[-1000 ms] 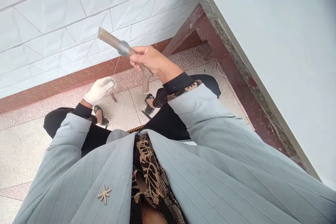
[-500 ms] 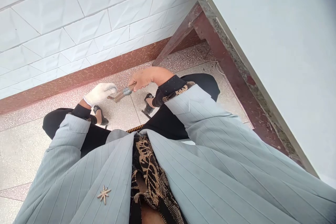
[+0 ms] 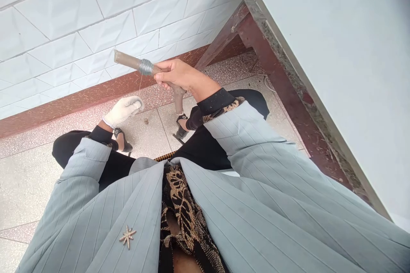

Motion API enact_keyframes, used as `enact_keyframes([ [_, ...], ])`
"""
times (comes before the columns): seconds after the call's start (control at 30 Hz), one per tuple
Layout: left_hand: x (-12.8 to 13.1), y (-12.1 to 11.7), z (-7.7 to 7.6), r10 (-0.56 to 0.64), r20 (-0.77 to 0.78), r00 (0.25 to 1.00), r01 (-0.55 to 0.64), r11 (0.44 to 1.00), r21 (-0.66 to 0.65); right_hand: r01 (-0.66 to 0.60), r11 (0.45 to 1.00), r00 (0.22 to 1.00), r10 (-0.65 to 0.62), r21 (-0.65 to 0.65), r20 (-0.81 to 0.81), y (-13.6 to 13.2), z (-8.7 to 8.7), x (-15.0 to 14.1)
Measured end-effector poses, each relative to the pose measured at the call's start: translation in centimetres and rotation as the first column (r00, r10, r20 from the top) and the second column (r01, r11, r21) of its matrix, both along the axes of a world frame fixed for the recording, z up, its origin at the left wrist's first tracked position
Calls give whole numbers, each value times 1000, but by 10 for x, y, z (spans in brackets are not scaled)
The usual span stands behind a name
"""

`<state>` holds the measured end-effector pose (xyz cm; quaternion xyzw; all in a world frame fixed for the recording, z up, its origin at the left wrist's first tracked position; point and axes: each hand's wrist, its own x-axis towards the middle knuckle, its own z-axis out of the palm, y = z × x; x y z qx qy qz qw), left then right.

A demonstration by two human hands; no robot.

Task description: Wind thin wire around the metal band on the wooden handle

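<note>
White tiles with slanting relief covered the wall (image 3: 64, 13), above a red-brown skirting band (image 3: 80, 99). Pale speckled slabs, edged with a pinkish border, made up the floor (image 3: 25, 187). To the right, a broad white surface (image 3: 346, 51) stood beside a dark red frame (image 3: 272, 62), whose slanted brace (image 3: 221, 36) ran down toward the skirting band.

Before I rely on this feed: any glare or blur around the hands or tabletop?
Head view: the white tabletop is pale, with little surface detail; head view: the gloved left hand looks slightly soft near its fingertips; head view: the thin strand is faint.
</note>
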<state>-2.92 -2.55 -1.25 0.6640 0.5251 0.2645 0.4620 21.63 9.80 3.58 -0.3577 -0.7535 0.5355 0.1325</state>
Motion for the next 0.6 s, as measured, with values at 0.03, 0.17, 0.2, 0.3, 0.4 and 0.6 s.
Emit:
enact_keyframes([
  [0.03,0,0,1,-29,-46,998,30,999,18,21,999,996,-25,45,89,1,-2,-2],
  [0.17,-3,2,2,-82,-216,973,98,993,63,-145,966,886,31,213,462,3,-6,-7],
  [0.2,-3,2,3,-89,-247,965,107,992,63,-206,953,852,63,221,520,2,-6,-7],
  [0.3,-3,3,5,-131,-358,925,153,988,34,-365,915,745,176,172,643,-1,-6,-8],
  [0.4,-1,3,6,-184,-443,877,211,977,13,-483,876,618,361,-25,698,-4,-8,-9],
  [0.6,-3,2,-1,-185,-244,952,197,980,25,-659,676,587,736,-329,337,4,-16,-2],
])
